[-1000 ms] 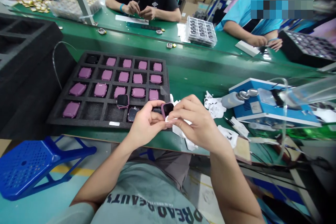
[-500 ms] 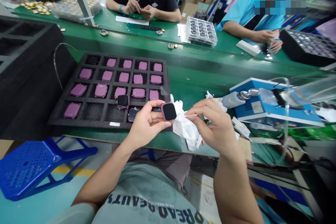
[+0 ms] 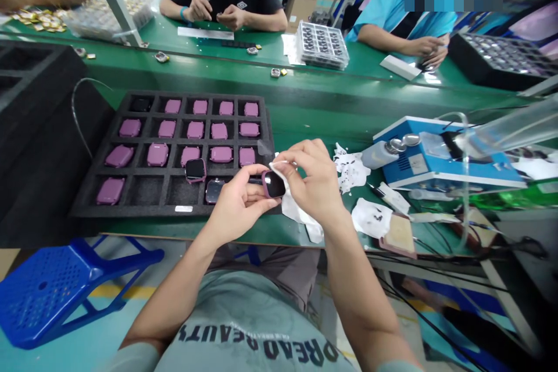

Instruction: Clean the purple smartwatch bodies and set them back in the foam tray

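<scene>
My left hand [image 3: 238,203] grips a purple-cased smartwatch [image 3: 274,185] by its sides, its dark screen turned up. Pinched in my right hand [image 3: 316,183] is a white cloth [image 3: 300,209], whose upper fold lies against the watch's top right edge. The cloth's lower part hangs to the table. Beside my left hand lies a black foam tray [image 3: 143,192] with several purple watch cases in its pockets. One watch [image 3: 195,170] rests screen up across a tray divider, and another dark-screened watch [image 3: 213,191] sits in a front pocket, partly hidden by my hand.
To the right are stained white wipes [image 3: 353,171], a pump bottle [image 3: 381,154] and a blue machine [image 3: 418,154] with tubing. A taller foam block [image 3: 35,145] stands left. A blue stool [image 3: 47,290] is below. Co-workers sit across the green bench [image 3: 300,104].
My right hand has moved left, bringing the cloth onto the watch, and the watch has tilted. Stained wipes on the right have come into view. The whole view has shifted slightly.
</scene>
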`<state>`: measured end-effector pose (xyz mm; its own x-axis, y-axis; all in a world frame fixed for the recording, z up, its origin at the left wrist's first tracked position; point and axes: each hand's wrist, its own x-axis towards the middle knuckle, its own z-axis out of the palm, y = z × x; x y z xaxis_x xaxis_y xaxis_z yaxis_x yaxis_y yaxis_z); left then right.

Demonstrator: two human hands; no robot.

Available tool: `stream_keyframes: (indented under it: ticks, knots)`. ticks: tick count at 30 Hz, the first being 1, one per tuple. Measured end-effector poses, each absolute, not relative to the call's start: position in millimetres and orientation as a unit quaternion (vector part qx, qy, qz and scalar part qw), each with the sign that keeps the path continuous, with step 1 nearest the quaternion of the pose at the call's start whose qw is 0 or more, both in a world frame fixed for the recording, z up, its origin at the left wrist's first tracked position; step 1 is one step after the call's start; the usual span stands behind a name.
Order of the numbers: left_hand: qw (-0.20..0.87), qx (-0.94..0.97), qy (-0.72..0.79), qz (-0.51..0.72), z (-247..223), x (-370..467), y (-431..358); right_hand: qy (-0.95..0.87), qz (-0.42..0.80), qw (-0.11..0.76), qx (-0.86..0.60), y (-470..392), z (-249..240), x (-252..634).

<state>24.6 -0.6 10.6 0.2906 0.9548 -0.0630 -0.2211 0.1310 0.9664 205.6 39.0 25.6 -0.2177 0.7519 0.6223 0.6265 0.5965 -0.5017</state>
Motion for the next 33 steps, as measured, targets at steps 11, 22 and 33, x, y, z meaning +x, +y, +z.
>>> stream_keyframes:
  ticks: [11, 22, 33]
  knots:
    - [0.658, 0.456, 0.395, 0.449, 15, 26, -1, -0.749, 0.057, 0.462, -0.471, 15, 24, 243]
    - [0.64, 0.491, 0.406, 0.43, 15, 24, 1, -0.793, 0.039, 0.412, -0.447, 34, 19, 206]
    - [0.653, 0.469, 0.409, 0.431, 17, 25, 2, -0.792, 0.08, 0.447, -0.408, 1, 20, 234]
